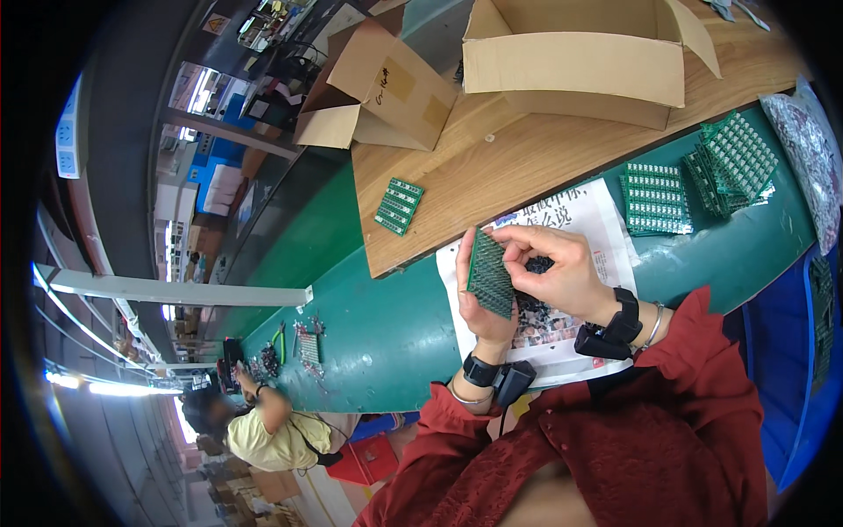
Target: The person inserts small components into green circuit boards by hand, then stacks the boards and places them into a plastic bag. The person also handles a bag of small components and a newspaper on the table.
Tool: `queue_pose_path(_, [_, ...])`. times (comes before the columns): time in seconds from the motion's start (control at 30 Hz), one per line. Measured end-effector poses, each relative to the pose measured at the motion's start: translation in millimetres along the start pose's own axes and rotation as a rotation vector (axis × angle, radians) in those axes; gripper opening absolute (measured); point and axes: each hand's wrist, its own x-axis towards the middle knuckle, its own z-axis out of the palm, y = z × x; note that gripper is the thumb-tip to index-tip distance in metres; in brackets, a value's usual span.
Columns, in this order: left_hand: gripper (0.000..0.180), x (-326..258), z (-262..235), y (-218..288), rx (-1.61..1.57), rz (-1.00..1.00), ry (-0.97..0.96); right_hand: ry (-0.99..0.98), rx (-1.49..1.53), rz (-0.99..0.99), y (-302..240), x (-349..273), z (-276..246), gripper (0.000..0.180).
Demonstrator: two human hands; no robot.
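A green circuit board panel stands tilted in my left hand, its fingers and thumb closed around the edges. Rows of small parts cover the face turned to the right. My right hand is at the panel's right side, thumb and fingertips pinched together close to its face. Whatever is between those fingertips is too small to make out. Beneath both hands lies a printed newspaper sheet on the green tabletop. A heap of small black parts rests on the paper, partly hidden by my right hand.
Stacked circuit panels sit right of the paper, with another pile beyond. A plastic bag lies far right. One panel is on the wooden board, near two cardboard boxes. At left, a person works at the bench.
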Motion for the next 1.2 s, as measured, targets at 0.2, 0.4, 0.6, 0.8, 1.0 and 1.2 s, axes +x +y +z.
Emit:
queue_pose_path(0.2, [0.1,-5.5,-5.2,-6.5,0.078,-0.025,-0.104,0.035,0.059,0.042,-0.8,0.6,3.7,0.036])
queue_pose_path(0.4, [0.101,-2.8,-2.4,-1.4,0.078,-0.017,-0.055,0.018,-0.011,-0.034,-0.6,1.0,-1.7,0.035])
queue_pose_path(0.6, [0.1,-1.6,-0.8,-0.7,-0.005,-0.049,-0.031,0.0,0.065,0.028,-3.2,-0.6,2.4,0.039])
queue_pose_path(0.8, [0.101,-2.6,-10.0,-11.2,0.076,-0.011,-0.072,-0.008,0.027,0.025,-5.0,-1.2,2.6,0.04])
queue_pose_path(1.0, [0.104,-3.9,-9.9,-8.0,0.13,0.006,-0.075,0.007,-0.053,-0.061,-4.9,-2.2,1.6,0.034])
queue_pose_path(1.2, [0.104,-1.2,5.1,3.9,0.077,-0.019,0.023,0.013,-0.042,-0.055,-3.0,-2.0,0.4,0.036])
